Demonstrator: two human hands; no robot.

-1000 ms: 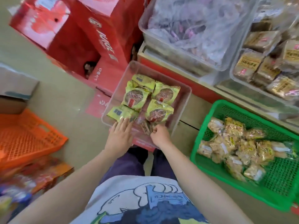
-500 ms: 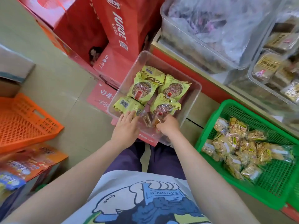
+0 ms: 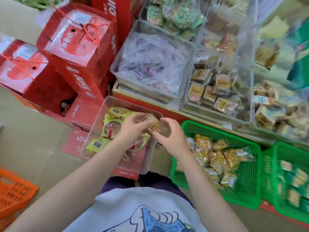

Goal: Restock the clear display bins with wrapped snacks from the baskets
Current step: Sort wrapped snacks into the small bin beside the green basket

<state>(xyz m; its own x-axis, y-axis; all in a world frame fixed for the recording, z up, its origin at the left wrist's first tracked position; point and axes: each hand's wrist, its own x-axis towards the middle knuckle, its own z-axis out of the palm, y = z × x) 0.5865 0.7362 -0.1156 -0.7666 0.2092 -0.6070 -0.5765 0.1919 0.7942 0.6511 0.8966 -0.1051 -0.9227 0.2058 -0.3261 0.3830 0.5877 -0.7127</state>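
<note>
While both hands hold a small clear-wrapped brown snack point(image 3: 153, 123) above the clear bin on the floor point(image 3: 98, 131), the step in hand looks like sorting a stray out of that bin. The left hand point(image 3: 132, 127) curls its fingers round the near end of the snack; the right hand point(image 3: 170, 136) pinches the other end, fingers bent. The bin below holds yellow round-cake packets point(image 3: 112, 126), which the brown piece does not match. It resembles the brown squares in the clear display bin on the shelf point(image 3: 209, 91), so that is probably its place. To do this well, pass it fully to one hand, then lay it flat among its like. The green basket point(image 3: 249, 193) beside the right arm holds golden wrapped snacks point(image 3: 215, 156) yet to be shelved.
</note>
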